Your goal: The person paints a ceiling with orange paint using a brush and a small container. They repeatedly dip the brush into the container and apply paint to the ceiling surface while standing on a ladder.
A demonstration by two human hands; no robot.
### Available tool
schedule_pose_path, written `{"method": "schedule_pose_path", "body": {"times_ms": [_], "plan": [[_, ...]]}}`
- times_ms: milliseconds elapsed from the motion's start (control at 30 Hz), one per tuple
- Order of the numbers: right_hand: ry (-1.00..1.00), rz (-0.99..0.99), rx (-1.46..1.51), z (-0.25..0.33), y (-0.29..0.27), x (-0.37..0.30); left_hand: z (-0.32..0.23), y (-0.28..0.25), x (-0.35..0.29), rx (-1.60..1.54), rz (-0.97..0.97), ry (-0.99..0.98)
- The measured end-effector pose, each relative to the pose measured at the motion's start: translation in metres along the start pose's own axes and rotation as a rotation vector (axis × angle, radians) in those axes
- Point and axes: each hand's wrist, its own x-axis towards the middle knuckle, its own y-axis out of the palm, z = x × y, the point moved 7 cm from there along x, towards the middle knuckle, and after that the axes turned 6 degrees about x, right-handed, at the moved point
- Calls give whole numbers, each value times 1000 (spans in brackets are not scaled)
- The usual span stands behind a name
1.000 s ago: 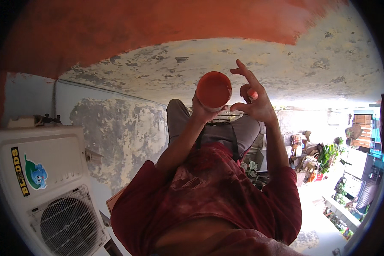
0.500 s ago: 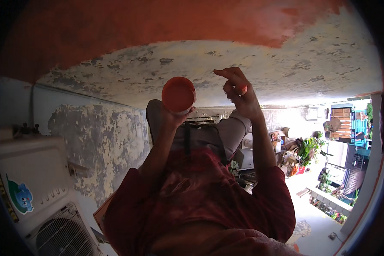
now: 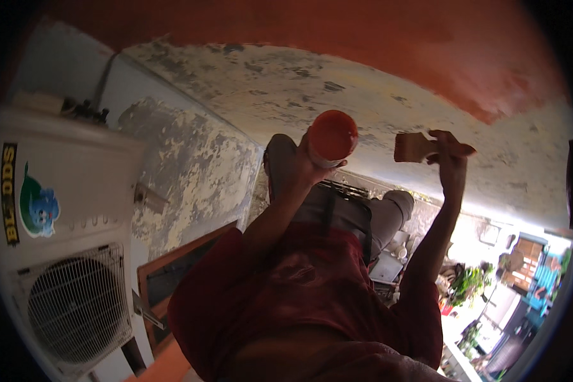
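Note:
A round tub of orange-red paint (image 3: 333,134) is in my left hand (image 3: 311,162), whose fingers wrap around its side below the rim. The paint inside shows from above. My right hand (image 3: 450,156) grips a wide flat paintbrush (image 3: 414,148) by its handle. The bristles point left toward the tub, and the brush is apart from both tub and wall. In front of me is the wall, its upper part covered in orange-red paint (image 3: 337,25) and its lower part a pale, patchy, flaking surface (image 3: 261,83).
An outdoor air-conditioner unit (image 3: 76,299) with a fan grille stands at left, before a peeling side wall (image 3: 191,159). An orange-framed window (image 3: 162,274) lies behind it. Far below at right are green plants (image 3: 471,284) and household clutter in bright light.
My view has turned, so the air-conditioner unit shows more. The right hand has rotated, and the paintbrush now shows side-on with its bristles leftward. My left hand keeps hold of the paint tub.

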Motion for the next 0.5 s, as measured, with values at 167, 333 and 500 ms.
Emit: {"method": "schedule_pose_path", "body": {"times_ms": [167,333,500], "plan": [[-61,-31,239,34,14,1,-20,17,1,36,82,95],[-233,86,252,56,32,18,-39,29,-2,35,104,144],[-232,269,290,115,73,16,-55,31,-13,253,-195,206]]}}
